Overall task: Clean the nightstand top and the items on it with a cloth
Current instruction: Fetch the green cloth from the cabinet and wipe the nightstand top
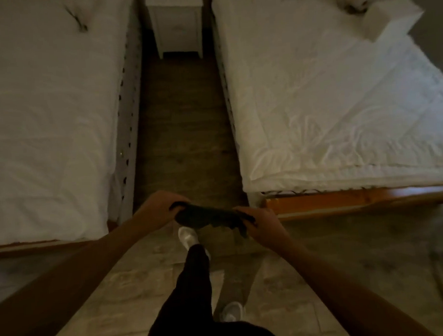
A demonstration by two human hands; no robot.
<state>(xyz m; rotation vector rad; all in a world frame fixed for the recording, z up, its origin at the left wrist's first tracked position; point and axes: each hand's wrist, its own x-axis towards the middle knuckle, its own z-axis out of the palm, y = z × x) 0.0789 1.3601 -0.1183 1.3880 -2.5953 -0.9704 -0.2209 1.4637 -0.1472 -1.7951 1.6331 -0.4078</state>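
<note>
A dark cloth (207, 216) is stretched between both hands in front of me, low in the head view. My left hand (157, 208) grips its left end and my right hand (263, 223) grips its right end. A white nightstand (175, 21) stands far ahead at the end of the aisle between two beds. Only its front and a strip of its top show, and no items on it can be made out.
A white bed (45, 112) lines the left of the narrow wood-floor aisle (185, 131) and another white bed (340, 97) lines the right, with an orange wooden footboard (358, 200). A white pillow (392, 17) lies on the right bed. My legs and white shoes are below.
</note>
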